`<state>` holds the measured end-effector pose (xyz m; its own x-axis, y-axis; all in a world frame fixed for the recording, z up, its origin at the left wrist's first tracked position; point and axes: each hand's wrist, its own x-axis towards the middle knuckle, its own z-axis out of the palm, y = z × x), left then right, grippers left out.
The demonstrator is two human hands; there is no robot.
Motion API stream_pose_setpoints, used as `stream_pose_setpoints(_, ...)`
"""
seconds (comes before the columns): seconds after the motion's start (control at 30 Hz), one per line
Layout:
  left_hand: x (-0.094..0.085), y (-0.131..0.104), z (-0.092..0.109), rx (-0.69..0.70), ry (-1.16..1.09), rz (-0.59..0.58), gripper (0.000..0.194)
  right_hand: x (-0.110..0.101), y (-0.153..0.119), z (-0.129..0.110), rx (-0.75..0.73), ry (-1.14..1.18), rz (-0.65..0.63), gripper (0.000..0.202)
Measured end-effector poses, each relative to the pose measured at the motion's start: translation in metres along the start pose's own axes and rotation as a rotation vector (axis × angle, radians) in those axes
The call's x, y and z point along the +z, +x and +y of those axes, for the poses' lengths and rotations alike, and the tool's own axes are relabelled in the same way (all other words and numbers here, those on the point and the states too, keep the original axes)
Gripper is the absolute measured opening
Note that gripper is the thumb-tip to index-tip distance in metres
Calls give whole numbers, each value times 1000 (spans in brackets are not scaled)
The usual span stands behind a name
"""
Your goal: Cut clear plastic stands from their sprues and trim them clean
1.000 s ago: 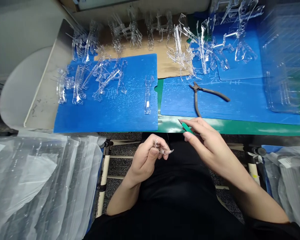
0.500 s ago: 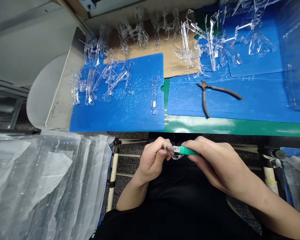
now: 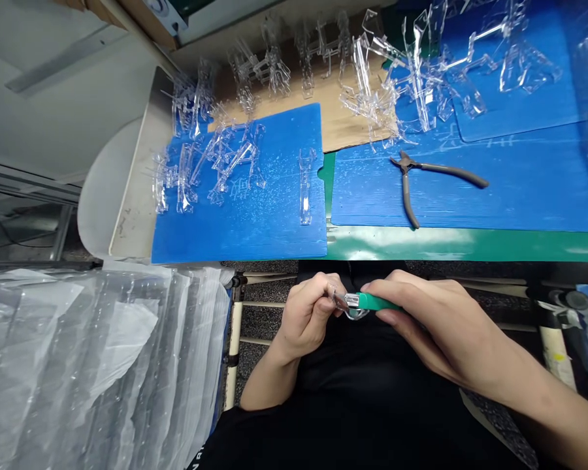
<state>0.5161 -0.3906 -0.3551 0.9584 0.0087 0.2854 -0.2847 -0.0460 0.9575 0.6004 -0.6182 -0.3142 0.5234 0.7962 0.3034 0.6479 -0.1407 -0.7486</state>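
Observation:
My left hand is closed on a small clear plastic piece, most of it hidden by the fingers. In my right hand is a green-handled knife with a shiny metal collar. Its flat blade end meets the clear piece by my left thumb; the exact contact is hard to make out. Both hands are in front of my body, just below the table edge. On the table above them lie grey-handled cutting pliers, jaws apart, and a single long clear plastic part.
Clear plastic parts on sprues lie in clusters on blue sheets and brown cardboard. A green table surface shows at the front edge. Stacked translucent sheets stand at the left, beside a cream pipe frame.
The view has shifted slightly, so the scene appears a little displaced. Both hands keep their grips, and the knife stays against the clear piece with a slight change of angle.

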Motion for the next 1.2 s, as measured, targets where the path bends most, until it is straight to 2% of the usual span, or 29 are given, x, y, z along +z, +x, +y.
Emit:
stream_pose_setpoints(0.33,0,0,-3,-22,-13,5,35,0,-2,1,77,112,-17,22)
stream_pose_setpoints(0.67,0,-1,-7,-38,-18,36,34,14,-4,-4,159,202,27,25)
stream_pose_setpoints(0.8,0,-1,-8,-25,20,30,35,18,-5,-4,180,217,64,26)
stream_pose_setpoints(0.97,2,-2,-7,46,27,1,36,19,-1,3,251,114,155,21)
stream_pose_setpoints(1.03,3,-3,-7,26,24,8,35,18,1,6,266,96,186,19)
stream_pose_setpoints(1.13,4,-3,-8,-5,6,21,37,17,1,6,289,143,224,17)
stream_pose_setpoints(1.2,5,-3,-8,-6,-4,31,37,18,0,3,315,264,241,17)
